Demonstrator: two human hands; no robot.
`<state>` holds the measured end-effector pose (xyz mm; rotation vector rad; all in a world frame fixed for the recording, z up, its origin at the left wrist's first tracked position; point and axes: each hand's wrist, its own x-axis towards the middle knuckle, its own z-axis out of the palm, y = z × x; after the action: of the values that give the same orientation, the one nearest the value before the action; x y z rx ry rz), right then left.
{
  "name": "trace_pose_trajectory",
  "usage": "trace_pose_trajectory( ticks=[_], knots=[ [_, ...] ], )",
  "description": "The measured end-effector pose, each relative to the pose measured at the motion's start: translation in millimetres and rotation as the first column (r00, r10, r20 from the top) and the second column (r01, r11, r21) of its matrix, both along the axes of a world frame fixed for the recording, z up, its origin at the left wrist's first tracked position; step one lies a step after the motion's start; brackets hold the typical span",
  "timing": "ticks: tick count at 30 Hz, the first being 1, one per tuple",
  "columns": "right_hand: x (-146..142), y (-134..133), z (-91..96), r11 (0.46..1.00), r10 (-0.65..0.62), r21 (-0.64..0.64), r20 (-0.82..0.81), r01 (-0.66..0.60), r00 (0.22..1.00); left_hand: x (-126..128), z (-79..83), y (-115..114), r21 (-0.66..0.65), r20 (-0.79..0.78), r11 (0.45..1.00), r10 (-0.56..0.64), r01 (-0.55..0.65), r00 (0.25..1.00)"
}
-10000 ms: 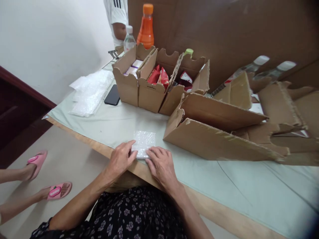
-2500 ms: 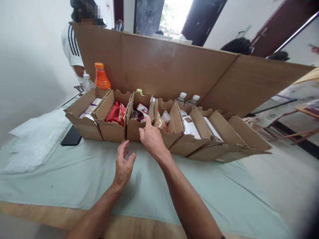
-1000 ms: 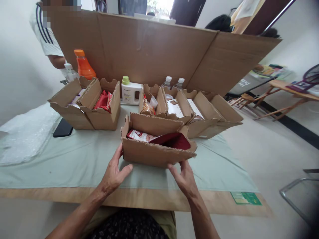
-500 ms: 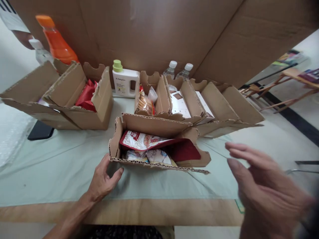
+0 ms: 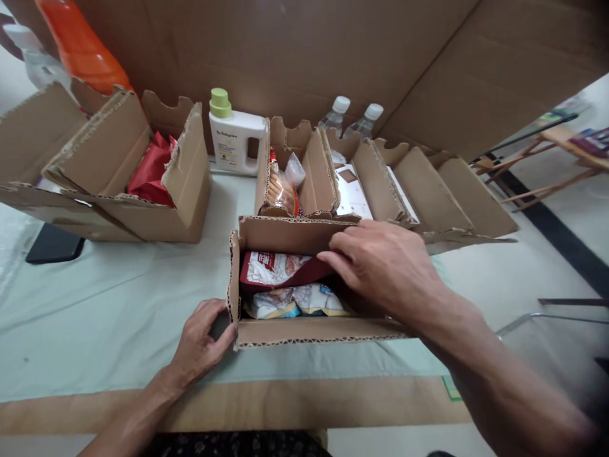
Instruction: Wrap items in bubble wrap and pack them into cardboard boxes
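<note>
A narrow open cardboard box [image 5: 323, 330] lies near the table's front edge. Inside it are a dark red packet [image 5: 273, 268] with a printed white panel and, before it, a white patterned packet [image 5: 299, 300] with blue and yellow parts. My left hand [image 5: 202, 336] holds the box's left end, its thumb at the front corner and the fingers behind. My right hand [image 5: 385, 260] reaches over the box's right part. Its thumb and bent fingers close on the dark red packet's right end, which they partly cover.
Behind stand more cardboard compartments [image 5: 419, 184], one holding a breadstick-like snack bag [image 5: 281, 190]. A white jug with a green cap [image 5: 235, 143] is at the back. On the left are a box with a red packet [image 5: 152, 171], a black phone [image 5: 54, 243] and an orange bottle [image 5: 90, 60].
My right hand has come in from the right and taken hold of the dark red packet. The box's front wall has tilted towards me, and my left thumb now touches its corner.
</note>
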<state>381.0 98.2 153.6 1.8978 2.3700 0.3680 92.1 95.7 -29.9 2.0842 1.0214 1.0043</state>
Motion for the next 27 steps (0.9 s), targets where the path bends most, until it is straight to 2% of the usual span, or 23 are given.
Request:
trace_pose_trajectory(
  ticks=[3, 5, 7, 8, 10, 12, 14, 17, 20, 23, 24, 25, 27],
  knots=[
    [20.3, -31.7, 4.6, 0.963, -0.033, 0.254, -0.236, 0.094, 0.971, -0.8, -0.8, -1.8, -0.061, -0.021, 0.998, -0.003, 0.002, 1.0],
    [36.1, -65.2, 1.0, 0.881, -0.094, 0.38, -0.441, 0.28, 0.893, -3.2, -1.7, -3.6, -0.089, -0.019, 0.996, 0.016, -0.018, 1.0],
    [50.0, -101.9, -13.6, 0.768, -0.214, 0.376, -0.612, 0.518, 0.761, -5.4, -1.7, -5.0, -0.102, -0.003, 0.994, 0.043, -0.043, 0.999],
    [54.8, -118.2, -25.3, 0.735, -0.263, 0.321, -0.677, 0.597, 0.687, -5.7, -0.9, -5.3, -0.102, 0.003, 0.993, 0.058, -0.057, 0.998],
    [57.3, -141.2, -54.9, 0.79, -0.32, 0.109, -0.767, 0.604, 0.557, -3.1, 2.3, -5.3, -0.101, 0.01, 0.992, 0.077, -0.076, 0.997],
    [49.9, -147.4, -86.2, 0.858, -0.359, -0.075, -0.794, 0.507, 0.49, 4.6, 7.3, -5.0, -0.108, 0.013, 0.992, 0.061, -0.059, 0.998],
    [36.7, -140.2, -111.0, 0.873, -0.393, -0.168, -0.798, 0.457, 0.458, 15.9, 12.7, -4.6, -0.139, 0.026, 0.99, 0.032, -0.028, 0.999],
    [21.3, -125.7, -128.6, 0.861, -0.399, -0.196, -0.832, 0.469, 0.386, 30.6, 17.0, -4.5, -0.22, 0.058, 0.975, 0.035, -0.021, 0.998],
    [18.1, -131.9, -128.9, 0.849, -0.374, -0.163, -0.858, 0.503, 0.352, 32.1, 13.5, -5.9, -0.29, 0.074, 0.957, 0.055, -0.031, 0.996],
    [13.0, -155.7, -117.9, 0.788, -0.327, -0.033, -0.868, 0.615, 0.372, 21.2, 3.9, -12.2, -0.312, 0.062, 0.95, 0.051, -0.03, 0.997],
    [7.9, -163.5, -111.9, 0.782, -0.286, 0.008, -0.883, 0.623, 0.372, 16.7, 0.7, -16.0, -0.311, 0.059, 0.95, 0.05, -0.029, 0.997],
    [0.9, -170.0, -104.9, 0.805, -0.226, 0.033, -0.906, 0.592, 0.358, 12.5, -1.7, -20.5, -0.31, 0.056, 0.95, 0.048, -0.029, 0.997],
    [-18.0, -178.6, -89.6, 0.918, -0.087, 0.03, -0.958, 0.394, 0.275, 6.1, -3.3, -30.9, -0.311, 0.05, 0.95, 0.03, -0.013, 0.998]
  ],
)
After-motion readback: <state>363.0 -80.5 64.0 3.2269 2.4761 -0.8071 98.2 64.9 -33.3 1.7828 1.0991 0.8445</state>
